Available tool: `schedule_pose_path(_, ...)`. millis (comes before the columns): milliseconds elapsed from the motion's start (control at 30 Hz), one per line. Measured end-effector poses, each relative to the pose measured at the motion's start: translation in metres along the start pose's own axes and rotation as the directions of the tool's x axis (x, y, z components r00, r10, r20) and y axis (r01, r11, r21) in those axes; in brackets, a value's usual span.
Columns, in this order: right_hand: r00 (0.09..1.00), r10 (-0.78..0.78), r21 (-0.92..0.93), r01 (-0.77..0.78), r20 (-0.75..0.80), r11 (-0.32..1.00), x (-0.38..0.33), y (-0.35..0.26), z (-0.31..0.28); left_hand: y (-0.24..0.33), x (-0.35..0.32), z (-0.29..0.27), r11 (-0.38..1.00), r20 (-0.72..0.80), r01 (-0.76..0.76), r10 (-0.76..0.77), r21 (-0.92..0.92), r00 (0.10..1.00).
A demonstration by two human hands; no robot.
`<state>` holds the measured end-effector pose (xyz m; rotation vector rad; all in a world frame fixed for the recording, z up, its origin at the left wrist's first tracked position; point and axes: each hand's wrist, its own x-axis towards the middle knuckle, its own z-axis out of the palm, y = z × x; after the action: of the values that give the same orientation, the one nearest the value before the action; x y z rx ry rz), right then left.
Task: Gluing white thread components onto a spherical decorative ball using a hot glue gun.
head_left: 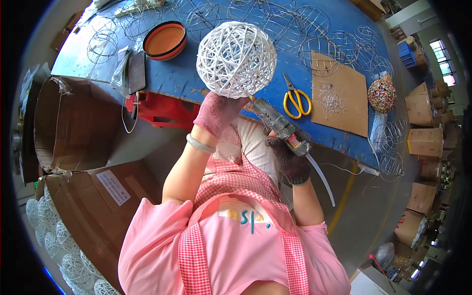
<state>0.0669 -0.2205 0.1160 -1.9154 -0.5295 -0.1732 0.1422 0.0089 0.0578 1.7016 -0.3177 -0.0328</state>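
Note:
A white openwork ball (236, 59) of crisscrossed strands is held up over the table's near edge. My left hand (219, 114), in a pink glove, is closed on its underside. My right hand (291, 160), in a dark, worn glove, grips a hot glue gun (273, 119) smeared with residue. The gun's nozzle points up and left at the bottom of the ball, close to my left fingers; whether it touches is hard to see. From the gun's back end a whitish glue stick (323, 179) sticks out. Yellow-handled scissors (297, 102) lie just right of the ball.
The blue table (196, 81) carries wire frames (314, 29), an orange bowl (164, 42), a phone (137, 73), a cardboard sheet (346, 110) with whitish bits and a multicoloured ball (382, 95). A red stool (167, 112) stands beneath. Cardboard boxes (78, 123) and bagged white balls (61, 241) are at left.

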Motion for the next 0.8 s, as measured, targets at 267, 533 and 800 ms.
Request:
schedule_pose_path(267, 0.998, 0.056, -0.024, -0.055, 0.022, 0.998, -0.004, 0.006, 0.001, 0.000, -0.006, -0.005, 0.656, 0.012, -0.086, 0.116, 0.750, 0.993)
schedule_pose_path(533, 0.996, 0.060, -0.008, -0.060, -0.068, 0.998, -0.012, 0.005, -0.003, -0.010, 0.001, -0.001, 0.932, -0.059, -0.345, 0.353, 0.116, 0.934)
schedule_pose_path(800, 0.993, 0.093, 0.044, -0.089, -0.080, 0.995, -0.009, 0.005, -0.001, -0.001, -0.004, -0.012, 0.061, 0.244, -0.291, 0.394, 0.955, 0.886)
